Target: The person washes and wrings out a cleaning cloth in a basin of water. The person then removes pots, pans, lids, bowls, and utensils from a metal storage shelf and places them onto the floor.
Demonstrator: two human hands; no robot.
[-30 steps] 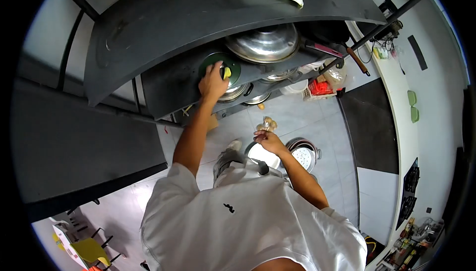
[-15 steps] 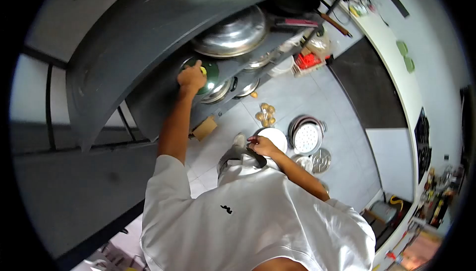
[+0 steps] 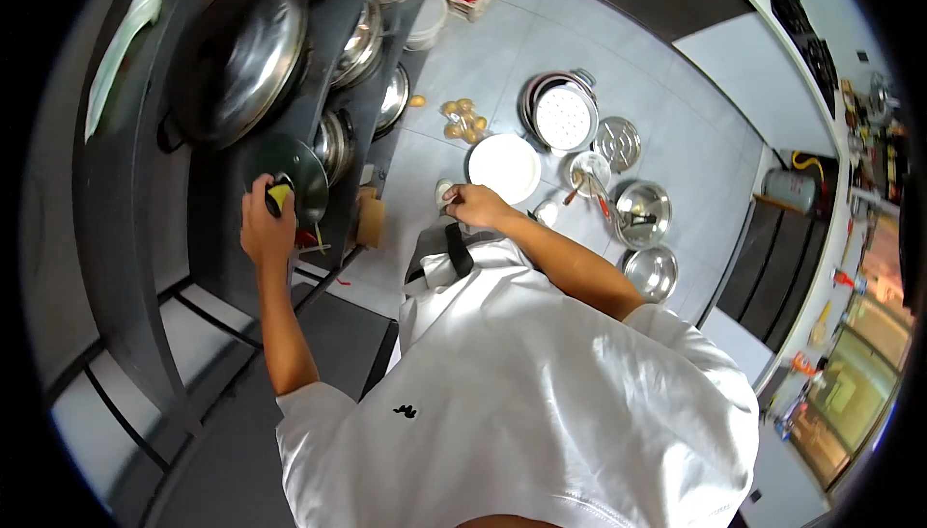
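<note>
My left hand (image 3: 267,224) is closed round the black and yellow knob of a dark-green tinted glass pot lid (image 3: 307,180), on the rack at left. The lid is tilted, its face toward the rack's front. My right hand (image 3: 480,208) hangs in front of my waist, fingers curled together, with no object showing in them. Below it, a white shoe (image 3: 443,192) and a white round basin (image 3: 504,169) on the floor are nearest.
The dark shelf rack holds a large lidded pan (image 3: 241,65) and several steel pots (image 3: 333,147). On the tiled floor stand a pot with a perforated steamer insert (image 3: 565,118), a steel pot (image 3: 644,214), a steel bowl (image 3: 650,274) and a bag of round tan items (image 3: 463,121).
The view has turned and shifted, bringing more floor cookware into sight. My left hand stays at the lid's knob, and the lid now looks more tilted. My right hand remains near my waist.
</note>
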